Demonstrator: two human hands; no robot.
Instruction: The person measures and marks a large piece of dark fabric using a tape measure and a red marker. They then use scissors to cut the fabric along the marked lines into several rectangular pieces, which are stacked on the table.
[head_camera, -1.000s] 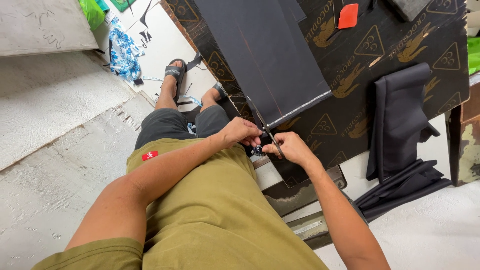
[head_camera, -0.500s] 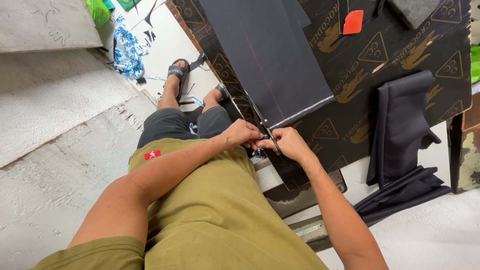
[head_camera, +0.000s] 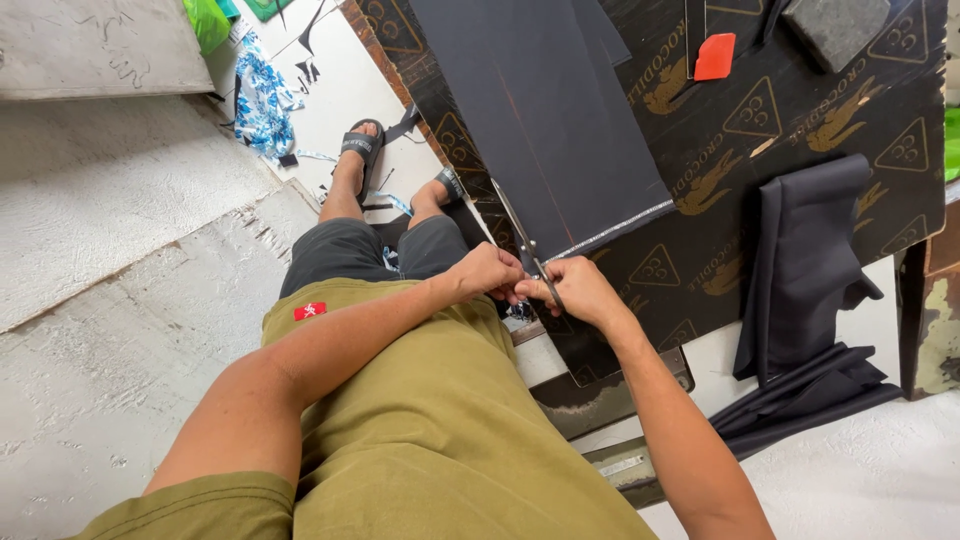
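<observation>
Right hand (head_camera: 580, 290) fingers curled tight round scissors (head_camera: 530, 252), blades running up from fingertips along edge of dark fabric (head_camera: 545, 110). Left hand (head_camera: 487, 272) w/ fingers closed, pinching fabric edge just beside scissors.

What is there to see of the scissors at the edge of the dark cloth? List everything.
The metal scissors show long, narrow, silvery blades that run along the near left edge of the flat dark grey cloth sheet on the black patterned board. The handles are hidden by the right hand, which grips them; the left hand is pressed beside it. Whether the blades are open cannot be told.
</observation>
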